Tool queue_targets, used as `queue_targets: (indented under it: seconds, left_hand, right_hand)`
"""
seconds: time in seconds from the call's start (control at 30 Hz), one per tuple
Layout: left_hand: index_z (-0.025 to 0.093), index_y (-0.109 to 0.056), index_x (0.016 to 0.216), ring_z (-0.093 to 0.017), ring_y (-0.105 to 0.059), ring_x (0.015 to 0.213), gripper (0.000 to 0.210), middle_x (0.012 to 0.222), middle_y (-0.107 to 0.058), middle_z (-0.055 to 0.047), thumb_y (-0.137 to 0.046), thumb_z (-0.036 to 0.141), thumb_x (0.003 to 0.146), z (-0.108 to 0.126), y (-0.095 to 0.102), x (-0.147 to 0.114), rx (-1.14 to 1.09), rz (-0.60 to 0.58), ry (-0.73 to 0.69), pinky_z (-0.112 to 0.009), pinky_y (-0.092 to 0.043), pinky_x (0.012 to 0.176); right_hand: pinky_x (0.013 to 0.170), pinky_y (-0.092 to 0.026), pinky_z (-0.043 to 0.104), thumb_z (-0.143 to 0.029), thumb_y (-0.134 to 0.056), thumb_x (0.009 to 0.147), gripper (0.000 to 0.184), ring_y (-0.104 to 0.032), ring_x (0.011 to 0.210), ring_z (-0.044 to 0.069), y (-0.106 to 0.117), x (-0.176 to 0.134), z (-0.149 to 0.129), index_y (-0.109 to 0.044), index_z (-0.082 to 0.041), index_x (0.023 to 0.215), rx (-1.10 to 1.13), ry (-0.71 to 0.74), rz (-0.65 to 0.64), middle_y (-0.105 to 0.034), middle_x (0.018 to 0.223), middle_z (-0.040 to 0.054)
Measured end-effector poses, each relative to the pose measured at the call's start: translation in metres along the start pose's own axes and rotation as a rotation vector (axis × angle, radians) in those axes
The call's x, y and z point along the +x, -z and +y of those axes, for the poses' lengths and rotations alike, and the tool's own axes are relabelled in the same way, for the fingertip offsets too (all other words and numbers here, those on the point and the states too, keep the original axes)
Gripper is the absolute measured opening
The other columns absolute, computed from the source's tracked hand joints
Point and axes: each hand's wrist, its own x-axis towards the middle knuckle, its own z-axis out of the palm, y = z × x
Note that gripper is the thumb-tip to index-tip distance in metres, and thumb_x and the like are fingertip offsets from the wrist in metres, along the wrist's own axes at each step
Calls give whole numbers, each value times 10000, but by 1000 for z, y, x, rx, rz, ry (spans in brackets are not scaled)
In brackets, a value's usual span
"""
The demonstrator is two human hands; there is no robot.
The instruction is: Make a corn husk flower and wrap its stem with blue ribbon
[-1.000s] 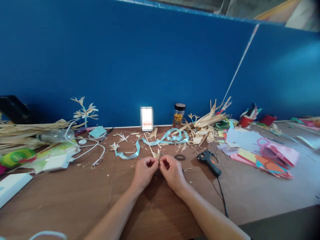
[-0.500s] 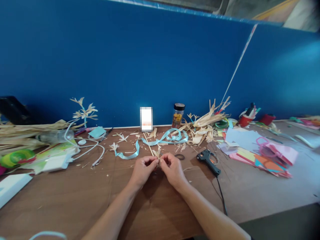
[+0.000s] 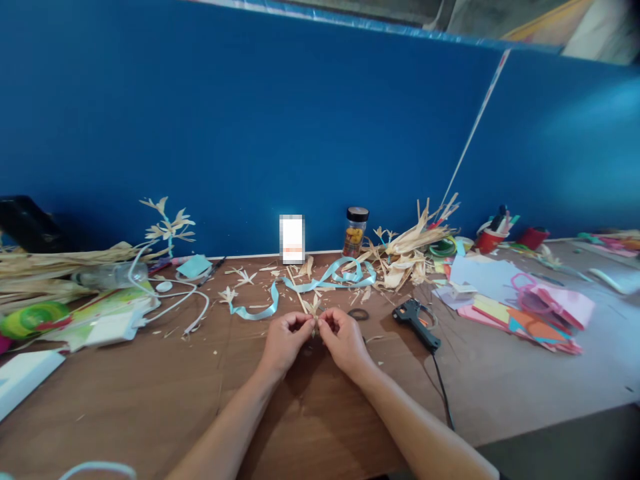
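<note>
My left hand [image 3: 289, 339] and my right hand [image 3: 344, 339] meet over the brown table, thumbs and forefingers pinched close together. Between their fingertips they hold a small dried-husk flower [image 3: 313, 307], its pale petals fanning up above the fingers. Its lower part is mostly covered by my fingertips. A thin pale stalk [image 3: 298, 289] slants just behind the hands. Farther back, a light blue ribbon [image 3: 310, 283] winds over the table, with a loose husk flower [image 3: 229, 295] by its left end and another husk flower [image 3: 245, 276] nearby.
Right of my hands lies a black glue gun [image 3: 418, 325] with its cord, near a dark ring [image 3: 358, 314]. A black-lidded jar [image 3: 355, 232] and dried husks [image 3: 413, 250] stand behind. White cables [image 3: 193, 293] and a finished flower stem [image 3: 170, 230] are left; coloured papers [image 3: 525, 320] right.
The petals of the husk flower show a little more clearly between my fingertips. Both hands keep their pinch in nearly the same place.
</note>
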Motion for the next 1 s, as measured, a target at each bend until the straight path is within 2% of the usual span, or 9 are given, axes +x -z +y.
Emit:
queue_targets:
  seconds: [0.23,0.4,0.57,0.7,0.87,1.0]
  left_hand:
    - [125,-618,696,-86,-447,488,253,545,-541,14,-580,374,675,-2,-1,0,-78,-53,44,-183,-348,468]
    - [120,-620,693,-80,-438,476,254,527,-531,17,-593,370,662,-4,-1,1,-95,-31,49,-180,-338,460]
    - [122,-615,707,-80,-450,480,254,532,-543,20,-608,368,644,-2,0,2,-180,-1,78,-187,-349,482]
    - [120,-604,694,-83,-457,489,256,537,-540,20,-614,368,635,0,1,2,-212,37,96,-192,-358,498]
    - [121,-594,699,-77,-455,474,271,543,-541,13,-614,382,626,3,2,1,-190,47,122,-170,-317,440]
    - [122,-587,667,-83,-457,452,295,532,-544,5,-625,405,592,5,1,1,-159,75,151,-165,-287,392]
  right_hand:
    - [517,-376,197,-277,-457,762,141,-486,542,98,-1,0,3,-526,-165,709,-51,52,15,-541,608,-15]
    - [544,-395,205,-274,-454,771,148,-514,567,107,-1,-1,0,-545,-164,732,-40,76,27,-569,634,-5]
    - [584,-426,220,-302,-400,810,255,-548,619,122,6,1,-4,-591,-165,907,32,54,64,-630,754,34]
    - [555,-426,223,-346,-413,804,306,-557,626,130,26,4,-15,-619,-167,944,80,35,80,-647,785,44]
    - [520,-383,205,-388,-546,722,262,-509,562,111,62,-4,-29,-640,-143,738,40,26,121,-610,634,11]
    - [442,-316,199,-405,-468,773,333,-408,448,85,96,-19,-24,-576,-138,604,-134,27,185,-499,487,-15]
